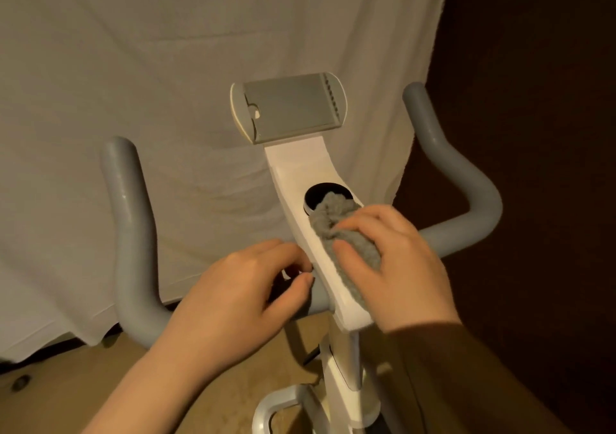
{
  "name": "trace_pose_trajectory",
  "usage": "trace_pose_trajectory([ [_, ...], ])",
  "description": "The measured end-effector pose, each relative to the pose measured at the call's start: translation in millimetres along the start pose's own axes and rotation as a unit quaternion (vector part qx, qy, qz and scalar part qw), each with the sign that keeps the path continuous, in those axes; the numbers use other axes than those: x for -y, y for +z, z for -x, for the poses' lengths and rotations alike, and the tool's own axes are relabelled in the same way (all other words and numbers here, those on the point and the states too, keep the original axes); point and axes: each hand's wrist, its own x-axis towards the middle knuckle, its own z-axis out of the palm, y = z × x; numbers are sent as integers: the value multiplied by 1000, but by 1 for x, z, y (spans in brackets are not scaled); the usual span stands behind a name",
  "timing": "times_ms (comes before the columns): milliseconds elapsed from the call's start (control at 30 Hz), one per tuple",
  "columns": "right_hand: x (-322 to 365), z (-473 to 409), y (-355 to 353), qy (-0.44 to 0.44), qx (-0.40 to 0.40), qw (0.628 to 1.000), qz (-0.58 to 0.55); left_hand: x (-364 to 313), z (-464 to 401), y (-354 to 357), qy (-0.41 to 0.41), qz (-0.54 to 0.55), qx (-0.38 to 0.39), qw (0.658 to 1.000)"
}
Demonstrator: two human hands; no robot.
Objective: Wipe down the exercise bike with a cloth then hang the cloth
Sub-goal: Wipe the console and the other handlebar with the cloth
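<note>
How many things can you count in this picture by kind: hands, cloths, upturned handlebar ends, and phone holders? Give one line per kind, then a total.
Hands: 2, the left hand and the right hand
Cloths: 1, the grey cloth
Upturned handlebar ends: 2, left end and right end
Phone holders: 1, the phone holder
Total: 6

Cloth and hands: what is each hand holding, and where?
Right hand grips the grey cloth around its near end, on the white console. Left hand holds nothing visible.
</note>
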Motion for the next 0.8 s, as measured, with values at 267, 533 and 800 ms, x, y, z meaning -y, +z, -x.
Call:
trace_pose_trajectory([
  [267, -3, 24, 3, 36, -64, 996, -47, -6, -3, 2, 33, -91, -6, 995],
  [533, -11, 22, 0, 53, -81, 994, -42, -9, -9, 6, 51, -95, 15, 994],
  [800, 13, 52, 45, 140, -313, 918, -199, -16, -8, 4, 47, -111, 34, 992],
])
